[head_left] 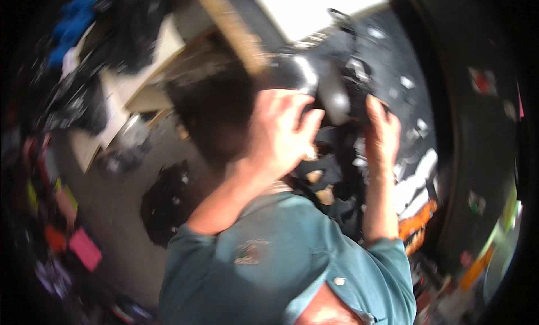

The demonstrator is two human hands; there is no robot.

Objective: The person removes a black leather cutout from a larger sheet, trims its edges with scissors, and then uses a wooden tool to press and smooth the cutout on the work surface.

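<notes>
The picture is smeared by motion. My left hand (281,126) is raised at the middle, its fingers bent and its thumb apart from them. Just beyond its fingers is a glossy black rounded thing (295,72), whose kind I cannot make out; whether the hand touches it is unclear. A dark grey, smooth, rounded part (335,97) stands between my hands. My right hand (383,128) is up on the right, at the edge of dark, blurred things. Something black shows by its fingertips, but I cannot tell if it is held.
Beyond my hands are a dark surface (393,44) strewn with pale scraps, a white panel (314,10) and a wooden edge (236,30). A black bundle (167,201) lies on the grey floor at left. Something orange (416,227) is beside my right forearm. Black plastic (73,106) hangs at far left.
</notes>
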